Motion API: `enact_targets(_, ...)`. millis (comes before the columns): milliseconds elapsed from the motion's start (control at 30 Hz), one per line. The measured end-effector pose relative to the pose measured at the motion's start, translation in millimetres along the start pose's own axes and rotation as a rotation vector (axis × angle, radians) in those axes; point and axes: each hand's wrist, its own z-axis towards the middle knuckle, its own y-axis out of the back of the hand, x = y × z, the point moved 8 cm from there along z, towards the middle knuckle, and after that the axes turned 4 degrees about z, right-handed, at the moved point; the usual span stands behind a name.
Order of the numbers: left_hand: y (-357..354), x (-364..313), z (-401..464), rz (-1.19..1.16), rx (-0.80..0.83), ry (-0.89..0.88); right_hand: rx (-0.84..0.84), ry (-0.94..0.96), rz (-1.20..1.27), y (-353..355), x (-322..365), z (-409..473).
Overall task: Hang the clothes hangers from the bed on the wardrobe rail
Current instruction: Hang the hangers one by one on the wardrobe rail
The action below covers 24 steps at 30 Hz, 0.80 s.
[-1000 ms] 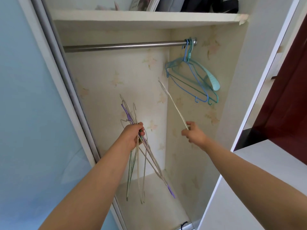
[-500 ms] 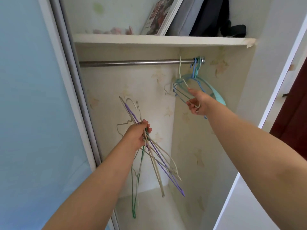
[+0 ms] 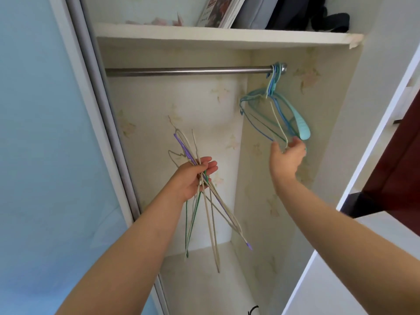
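A steel wardrobe rail (image 3: 181,71) runs across the open wardrobe. At its right end hang blue and teal hangers (image 3: 302,126) and a thin cream wire hanger (image 3: 276,114), their hooks bunched together. My right hand (image 3: 286,160) is cupped just under these hangers. The cream hanger's lower corner lies between thumb and fingers, which are spread apart and not pinching. My left hand (image 3: 193,178) grips a bundle of several wire hangers (image 3: 213,223), cream, purple and green, in front of the wardrobe's back wall, their long ends pointing down.
A shelf (image 3: 204,35) above the rail carries books (image 3: 218,12) and dark bags (image 3: 318,14). A pale blue sliding door (image 3: 45,155) stands at the left. At the right are the white wardrobe side (image 3: 375,133) and a dark red door (image 3: 404,167). A black cable (image 3: 253,310) lies on the wardrobe floor.
My right hand raised the cream hanger and hooked it on the rail's right end, then slid down to its lower corner and loosened. The left hand kept the bundle roughly in place.
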Motion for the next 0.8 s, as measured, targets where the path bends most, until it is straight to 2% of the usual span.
enact_targets(33, -0.9, 2.4, 0.1, -0.013, 0.01, 0.004, 0.083, 0.083, -0.007, -5.1, 0.1, -18.7)
enact_targets(67, -1.9, 4.8, 0.1, -0.031, 0.019, 0.008, 0.24, 0.107, -0.031, -16.2, -0.2, -39.4)
enact_targets(167, -4.6, 12.6, -1.0, -0.081, 0.043, 0.023, 0.917, -0.035, -0.271, -59.6, -21.4, -107.6)
enact_targets(200, -4.8, 15.9, -1.0, -0.098, 0.05, 0.03, 1.065, -0.053, -0.356, -64.9, -27.6, -126.2)
enact_targets(267, -2.7, 23.5, -1.0, -0.132, 0.059, 0.051, 1.197, -0.046, -0.422, -66.4, -33.6, -150.3)
enact_targets(400, 1.5, 38.6, -3.8, -0.184, 0.069, 0.085, 1.208, -0.071, -0.423, -62.8, -37.5, -169.9)
enact_targets(600, -7.2, 42.6, -6.9, -0.158, 0.048, 0.013, 0.933, -0.015, -0.323, -55.8, -17.0, -185.5)
enact_targets(700, -8.4, 49.1, -4.3, -0.155, 0.045, 0.003, 0.907, 0.194, -0.633, -56.9, -11.2, -191.9)
enact_targets(800, 1.9, 50.5, 2.1, -0.163, -0.055, -0.045, 0.893, 0.251, -0.892, -49.1, -26.2, -188.1)
